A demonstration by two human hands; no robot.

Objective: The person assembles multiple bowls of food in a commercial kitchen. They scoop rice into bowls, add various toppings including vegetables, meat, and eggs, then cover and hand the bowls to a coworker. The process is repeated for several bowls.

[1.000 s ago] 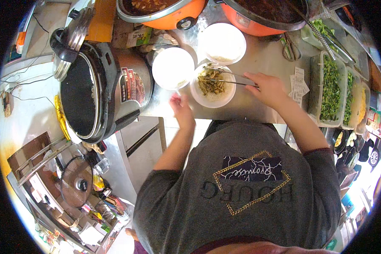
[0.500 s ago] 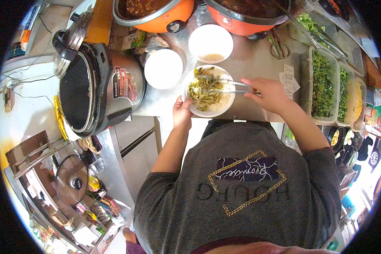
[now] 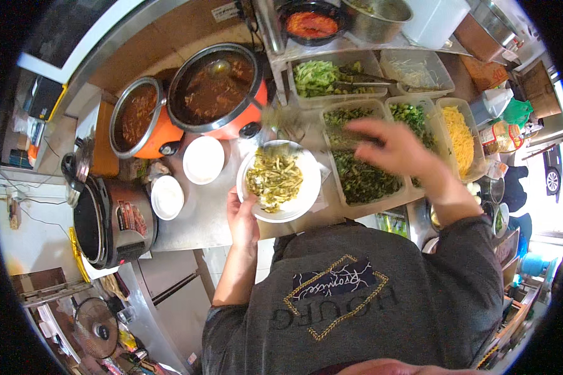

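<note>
My left hand (image 3: pixel 243 220) is closed on the rim of a white bowl (image 3: pixel 308 199), its thumb over the edge. In the bowl lie chopped yellow-green pickled vegetables (image 3: pixel 274 178), covering most of what is beneath. My right hand (image 3: pixel 391 149) is raised above a clear tub of chopped greens (image 3: pixel 363 178), its fingers curled and pointing left. The tongs in it are smeared by motion, a faint blur between the hand and the bowl's far side. A second tub of chopped green herbs (image 3: pixel 414 119) stands beside the first.
Two orange cookers (image 3: pixel 247 103) (image 3: pixel 150 147) hold brown stew. Two white bowls (image 3: pixel 204 160) (image 3: pixel 167 197) stand left of mine, near a large pressure cooker (image 3: pixel 131 222). Further tubs hold yellow shreds (image 3: pixel 460 140), shredded cucumber-like greens (image 3: pixel 316 78) and pale sprouts (image 3: pixel 413 69). A red sauce bowl (image 3: pixel 311 25) sits behind.
The view has swung to the right. My right hand has lifted the tongs out of the bowl and moved over the tubs. My left hand still holds the bowl, where the vegetables lie more spread.
</note>
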